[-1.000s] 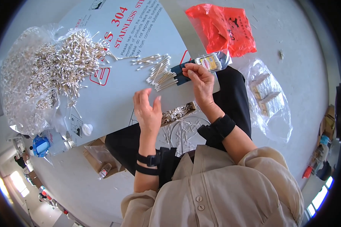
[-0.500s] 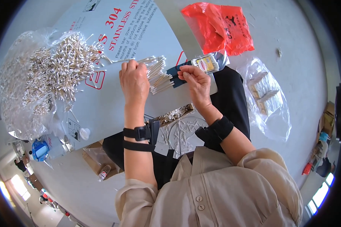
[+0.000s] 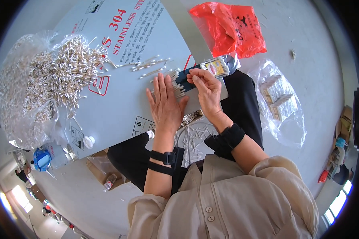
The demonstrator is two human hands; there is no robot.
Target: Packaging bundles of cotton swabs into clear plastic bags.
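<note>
My left hand point(image 3: 163, 101) lies flat with its fingers stretched out over a batch of cotton swabs point(image 3: 174, 75) on the grey-blue sheet. Swab tips stick out beyond the fingers and beside the thumb. Just to the right, my right hand point(image 3: 205, 85) has thumb and fingertips pinched together above a dark strip point(image 3: 182, 83); whatever may be in the pinch is hidden. At the strip's far end lies a flat clear pack of swabs point(image 3: 215, 67) with a yellow label. Several loose swabs point(image 3: 149, 65) are scattered beyond my left hand.
A big clear bag point(image 3: 16, 83) spills a heap of swabs point(image 3: 73, 65) at the left. A red plastic bag point(image 3: 235, 32) lies at the far right. Right of my knee, a clear bag point(image 3: 283, 99) holds white packs. A blue-capped bottle point(image 3: 44, 158) stands lower left.
My left hand has moved right and nearer, going from closed fingers on the swabs to a flat palm over them. Some swabs now lie loose beyond it. My right hand has barely moved.
</note>
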